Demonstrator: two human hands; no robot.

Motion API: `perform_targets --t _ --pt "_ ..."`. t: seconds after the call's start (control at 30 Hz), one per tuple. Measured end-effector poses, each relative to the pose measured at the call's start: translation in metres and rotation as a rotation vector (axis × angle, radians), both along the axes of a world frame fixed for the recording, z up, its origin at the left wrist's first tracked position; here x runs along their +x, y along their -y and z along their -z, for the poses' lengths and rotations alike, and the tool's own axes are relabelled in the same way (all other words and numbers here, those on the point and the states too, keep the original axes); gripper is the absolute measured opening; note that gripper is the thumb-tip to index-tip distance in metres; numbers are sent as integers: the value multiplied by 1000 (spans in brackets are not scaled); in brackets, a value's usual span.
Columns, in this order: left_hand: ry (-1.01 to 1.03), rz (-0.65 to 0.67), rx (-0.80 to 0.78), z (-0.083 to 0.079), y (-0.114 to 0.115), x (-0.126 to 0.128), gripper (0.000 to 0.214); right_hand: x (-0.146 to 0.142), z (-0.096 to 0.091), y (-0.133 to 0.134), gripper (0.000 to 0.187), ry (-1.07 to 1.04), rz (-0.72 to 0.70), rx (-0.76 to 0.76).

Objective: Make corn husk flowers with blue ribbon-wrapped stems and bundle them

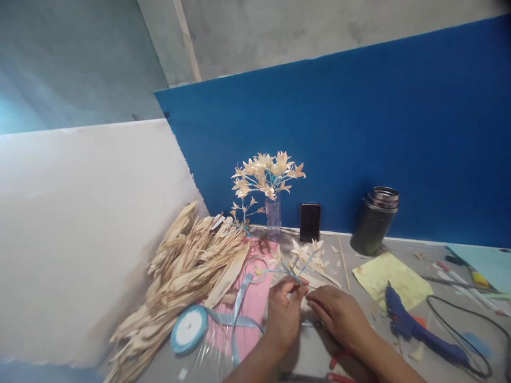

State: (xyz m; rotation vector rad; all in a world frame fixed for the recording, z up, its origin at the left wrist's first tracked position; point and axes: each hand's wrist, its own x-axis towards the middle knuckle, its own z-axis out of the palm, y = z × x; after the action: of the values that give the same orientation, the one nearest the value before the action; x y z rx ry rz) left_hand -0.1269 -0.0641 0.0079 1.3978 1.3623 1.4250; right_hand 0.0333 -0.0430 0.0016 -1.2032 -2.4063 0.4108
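Note:
My left hand (284, 314) is closed in a pinch on the blue-wrapped stem of a small spray of pale husk flowers (305, 255). Its branches fan up and away from my fingers. Close beside it, my right hand (339, 315) is also closed, its fingertips together at the lower end of the stem. Exactly what those fingertips grip is too small to make out. Left of my hands lie a blue ribbon spool (189, 329) and its loose light-blue ribbon (239, 300). A red-handled tool (338, 360) sits partly hidden under my right forearm.
Dried corn husks (187, 282) are heaped at left beside a pink sheet (259, 298). Behind stand a clear vase (273, 218) of husk flowers (269, 173), a phone (310, 222) and an open dark flask (373, 223). Rightward are yellow paper (379, 271), a corded blue glue gun (419, 335) and pens (467, 284).

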Motion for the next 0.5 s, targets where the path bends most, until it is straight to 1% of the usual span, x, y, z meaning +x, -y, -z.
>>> perform_targets --t 0.17,0.3,0.37,0.5 --pt "-91 -13 39 0 4 2 16 2 8 -3 27 33 -15 5" --pt "-156 24 52 -4 5 0 24 3 13 -5 27 96 -28 76" --pt "-150 52 57 -5 6 -1 22 3 13 -4 27 118 -25 93" --pt "-110 47 50 -4 4 -2 17 1 10 -3 26 74 19 36"
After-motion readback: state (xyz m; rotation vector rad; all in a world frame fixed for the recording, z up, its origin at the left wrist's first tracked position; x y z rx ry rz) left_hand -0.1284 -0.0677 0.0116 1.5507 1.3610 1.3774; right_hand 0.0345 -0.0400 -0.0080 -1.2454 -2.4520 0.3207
